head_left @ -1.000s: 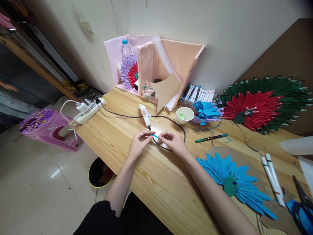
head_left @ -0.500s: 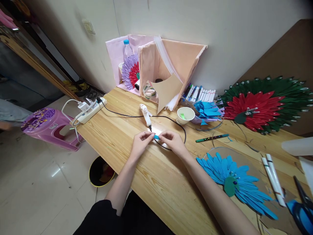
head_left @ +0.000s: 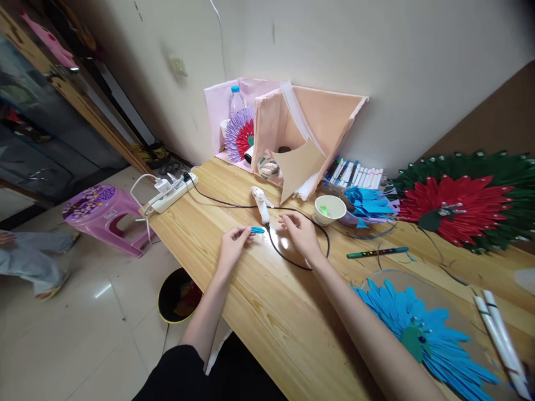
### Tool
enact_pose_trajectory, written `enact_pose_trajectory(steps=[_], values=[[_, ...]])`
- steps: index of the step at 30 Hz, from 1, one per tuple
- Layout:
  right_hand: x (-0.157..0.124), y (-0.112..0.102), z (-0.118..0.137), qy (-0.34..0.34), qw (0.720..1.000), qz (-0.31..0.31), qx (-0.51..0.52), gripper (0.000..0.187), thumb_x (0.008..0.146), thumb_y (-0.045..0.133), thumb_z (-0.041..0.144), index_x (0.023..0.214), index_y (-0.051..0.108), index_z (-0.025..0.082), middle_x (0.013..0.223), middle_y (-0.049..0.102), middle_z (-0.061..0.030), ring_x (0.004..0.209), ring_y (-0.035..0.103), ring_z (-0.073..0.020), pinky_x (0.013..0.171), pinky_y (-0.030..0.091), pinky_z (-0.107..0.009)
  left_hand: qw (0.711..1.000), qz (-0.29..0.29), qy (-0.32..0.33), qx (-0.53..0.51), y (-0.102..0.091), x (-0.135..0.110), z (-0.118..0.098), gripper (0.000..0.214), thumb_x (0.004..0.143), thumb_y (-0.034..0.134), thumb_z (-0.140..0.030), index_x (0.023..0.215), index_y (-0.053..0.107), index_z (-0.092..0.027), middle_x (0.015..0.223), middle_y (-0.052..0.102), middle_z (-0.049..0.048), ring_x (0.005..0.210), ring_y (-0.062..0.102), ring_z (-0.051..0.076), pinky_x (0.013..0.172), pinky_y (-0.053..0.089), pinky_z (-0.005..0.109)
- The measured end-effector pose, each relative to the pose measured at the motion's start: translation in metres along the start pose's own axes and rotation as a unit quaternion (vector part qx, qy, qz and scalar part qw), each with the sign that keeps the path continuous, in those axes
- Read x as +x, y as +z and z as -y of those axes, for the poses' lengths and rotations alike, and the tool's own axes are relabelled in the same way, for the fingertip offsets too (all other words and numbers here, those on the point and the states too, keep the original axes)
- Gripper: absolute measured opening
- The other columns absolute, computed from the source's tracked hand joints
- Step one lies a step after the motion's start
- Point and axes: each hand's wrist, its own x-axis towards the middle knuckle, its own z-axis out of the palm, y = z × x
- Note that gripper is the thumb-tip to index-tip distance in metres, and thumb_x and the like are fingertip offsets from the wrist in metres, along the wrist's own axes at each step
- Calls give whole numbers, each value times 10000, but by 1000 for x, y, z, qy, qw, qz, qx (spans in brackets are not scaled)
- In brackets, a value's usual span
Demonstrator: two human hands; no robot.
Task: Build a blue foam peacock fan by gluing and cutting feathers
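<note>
Between the thumb and fingertips of my left hand (head_left: 232, 246) is a small blue folded paper petal (head_left: 258, 230), its tip pointing right. My right hand (head_left: 302, 234) hovers above the table with loosely bent fingers apart, and nothing shows in them. Just beyond both hands lies a white hot glue gun (head_left: 261, 207), closest to my right fingertips but not touched. Its black cord (head_left: 278, 253) loops under my right hand. Nearer me on the right, a blue paper bird (head_left: 418, 334) with a green head lies on cardboard, partly behind my right forearm.
A paper cup (head_left: 330, 210) with green scraps stands right of the glue gun. Behind are a pink box (head_left: 267, 125), markers (head_left: 355, 174) and a red-green paper peacock (head_left: 460, 209). A power strip (head_left: 173, 194) sits at the left edge. Another person's legs (head_left: 35, 259) show at left.
My right hand has let go of the blue paper petal and moved away to the right, towards the glue gun. My left hand keeps the petal. The view has shifted; a person's legs show more at left.
</note>
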Motion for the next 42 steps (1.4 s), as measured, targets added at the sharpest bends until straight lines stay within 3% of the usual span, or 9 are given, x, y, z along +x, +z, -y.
enact_pose_trajectory(steps=[5, 10, 15, 19, 23, 30, 42], values=[[33, 38, 0, -91, 983, 31, -158, 345, 727, 595, 374, 983, 587, 143, 907, 631, -95, 748, 582, -191, 683, 452, -324, 999, -39, 11, 4, -29, 3, -10, 315, 630, 715, -412, 748, 682, -122, 594, 621, 10, 474, 515, 71, 445, 397, 172], [46, 59, -3, -104, 973, 29, -206, 209, 765, 523, 336, 847, 599, 160, 734, 616, -57, 666, 549, -194, 611, 404, -292, 999, -42, 1, -17, -43, -2, -14, 384, 622, 725, -403, 879, 701, -120, 777, 698, 78, 613, 621, 115, 593, 493, 217], [20, 43, 3, -111, 977, 35, -179, 291, 847, 413, 395, 835, 590, 164, 678, 598, -31, 600, 536, -178, 568, 388, -270, 997, -69, 5, -17, -45, 0, -7, 362, 622, 732, -391, 839, 700, -102, 768, 709, 101, 697, 668, 165, 682, 526, 265], [-17, 21, 9, -87, 985, 75, -131, 357, 853, 417, 467, 802, 609, 171, 682, 606, -20, 641, 566, -181, 586, 402, -264, 995, -98, 35, 6, -46, 7, 2, 326, 628, 735, -347, 836, 684, -101, 800, 712, 100, 725, 673, 169, 733, 526, 281], [-41, 14, 6, -65, 985, 111, -116, 366, 859, 407, 464, 799, 615, 169, 625, 575, -9, 568, 536, -164, 552, 406, -268, 991, -118, 59, 30, -45, 10, 9, 287, 645, 720, -322, 833, 680, -109, 844, 711, 103, 752, 672, 170, 749, 520, 279], [-46, 23, -3, -74, 984, 136, -88, 329, 858, 413, 450, 789, 603, 191, 601, 575, -7, 566, 549, -170, 523, 424, -264, 990, -117, 60, 59, -39, 7, 9, 244, 645, 716, -300, 816, 695, -127, 790, 716, 85, 721, 669, 171, 722, 526, 278], [-46, 24, -6, -94, 971, 144, -166, 320, 883, 381, 420, 860, 608, 196, 707, 607, -21, 670, 582, -193, 618, 439, -283, 989, -111, 60, 72, -38, 5, 7, 214, 667, 701, -285, 813, 702, -129, 833, 722, 93, 758, 678, 176, 759, 525, 285]])
